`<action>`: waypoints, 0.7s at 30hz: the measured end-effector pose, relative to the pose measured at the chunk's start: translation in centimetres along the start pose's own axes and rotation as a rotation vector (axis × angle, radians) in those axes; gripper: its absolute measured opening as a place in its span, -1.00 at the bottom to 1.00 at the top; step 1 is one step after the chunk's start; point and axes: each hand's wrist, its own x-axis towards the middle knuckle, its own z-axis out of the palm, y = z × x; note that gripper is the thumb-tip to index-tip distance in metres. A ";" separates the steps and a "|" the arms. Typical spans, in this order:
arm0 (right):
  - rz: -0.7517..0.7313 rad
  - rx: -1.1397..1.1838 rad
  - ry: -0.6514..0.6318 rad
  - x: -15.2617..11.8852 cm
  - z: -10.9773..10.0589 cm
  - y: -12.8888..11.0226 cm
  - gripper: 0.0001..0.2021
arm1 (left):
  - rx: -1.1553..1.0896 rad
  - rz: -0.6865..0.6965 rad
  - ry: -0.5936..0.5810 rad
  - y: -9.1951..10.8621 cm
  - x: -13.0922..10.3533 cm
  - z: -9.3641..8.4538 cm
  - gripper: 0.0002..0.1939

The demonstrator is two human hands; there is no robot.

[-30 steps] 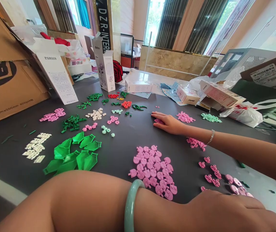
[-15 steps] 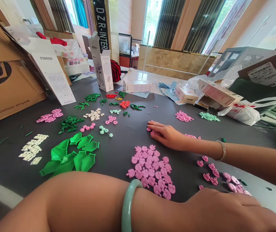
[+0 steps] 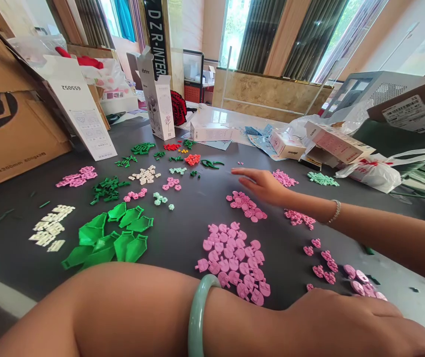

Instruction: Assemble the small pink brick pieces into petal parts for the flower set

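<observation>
My left arm, wearing a pale green bangle, crosses the front of the dark table. My left hand (image 3: 364,322) is at the lower right, back upward, its fingers out of sight. Close by it lie small pink flower-like pieces (image 3: 324,272) and round pink pieces (image 3: 363,282). My right hand (image 3: 260,184), with a beaded bracelet at the wrist, hovers with fingers stretched out and nothing in them. Just below it is a cluster of pink round pieces (image 3: 246,205). Nearer me spreads a larger group of pink petal-shaped pieces (image 3: 233,260).
Green leaf-like pieces (image 3: 110,238), cream pieces (image 3: 51,228) and other small coloured piles lie on the left. Mint pieces (image 3: 322,179) sit at the right rear. Along the back stand a white carton (image 3: 156,104), and a cardboard box (image 3: 8,119) at left.
My right hand has lifted off the cluster of pink round pieces and moved slightly away from me, uncovering them. My left hand stays in place.
</observation>
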 end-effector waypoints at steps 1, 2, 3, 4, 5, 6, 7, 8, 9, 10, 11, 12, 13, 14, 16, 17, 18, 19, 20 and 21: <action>0.000 -0.030 0.007 0.9 -0.2 0.8 -0.56 | 0.010 0.004 -0.015 0.2 0.0 -0.3 -0.63; 0.001 -0.048 0.005 1.8 -0.4 1.8 -0.54 | 0.030 0.006 -0.039 0.4 0.0 -0.6 -0.64; 0.004 -0.063 -0.007 2.7 -0.5 2.8 -0.52 | 0.060 -0.018 -0.074 0.7 0.1 -0.9 -0.66; 0.008 -0.077 -0.028 3.5 -0.5 3.8 -0.50 | 0.093 -0.036 -0.106 0.9 0.1 -1.2 -0.69; 0.013 -0.087 -0.057 4.3 -0.5 4.8 -0.49 | 0.131 -0.070 -0.115 1.1 0.0 -1.5 -0.73; 0.019 -0.093 -0.087 4.9 -0.5 5.7 -0.49 | 0.157 -0.077 -0.120 1.2 0.0 -1.6 -0.74; 0.025 -0.096 -0.123 5.3 -0.5 6.4 -0.50 | 0.165 -0.083 -0.119 1.3 0.0 -1.7 -0.73; 0.032 -0.098 -0.157 5.6 -0.6 7.1 -0.51 | 0.165 -0.078 -0.112 1.3 -0.1 -1.7 -0.72; 0.039 -0.098 -0.186 5.7 -0.7 7.6 -0.51 | 0.157 -0.063 -0.106 1.2 -0.1 -1.5 -0.71; 0.046 -0.097 -0.210 5.7 -0.9 8.0 -0.52 | 0.148 -0.050 -0.092 1.1 -0.2 -1.4 -0.70; 0.055 -0.095 -0.229 5.5 -1.2 8.3 -0.52 | 0.134 -0.039 -0.079 1.0 -0.3 -1.3 -0.68; 0.065 -0.093 -0.244 5.2 -1.6 8.6 -0.52 | 0.129 -0.050 -0.082 1.0 -0.3 -1.2 -0.69; 0.079 -0.090 -0.256 4.9 -2.1 8.8 -0.52 | 0.113 -0.062 -0.083 1.0 -0.3 -1.2 -0.67; 0.096 -0.087 -0.268 4.4 -2.6 9.0 -0.52 | 0.100 -0.072 -0.100 1.0 -0.3 -1.2 -0.67; 0.134 -0.078 -0.284 3.4 -3.6 9.5 -0.51 | 0.078 -0.090 -0.115 1.3 -0.2 -1.6 -0.69; 0.153 -0.074 -0.285 2.8 -4.1 9.7 -0.51 | 0.070 -0.097 -0.117 1.4 -0.2 -1.9 -0.71; 0.171 -0.069 -0.280 2.2 -4.5 9.9 -0.50 | 0.063 -0.104 -0.120 1.6 -0.1 -2.1 -0.72; 0.191 -0.066 -0.269 1.6 -4.8 10.1 -0.50 | 0.055 -0.110 -0.134 1.7 -0.1 -2.4 -0.73; 0.211 -0.063 -0.253 0.9 -5.1 10.3 -0.49 | 0.049 -0.113 -0.153 1.8 0.0 -2.6 -0.73; 0.232 -0.062 -0.234 0.3 -5.3 10.4 -0.49 | 0.046 -0.117 -0.172 1.9 0.0 -2.7 -0.74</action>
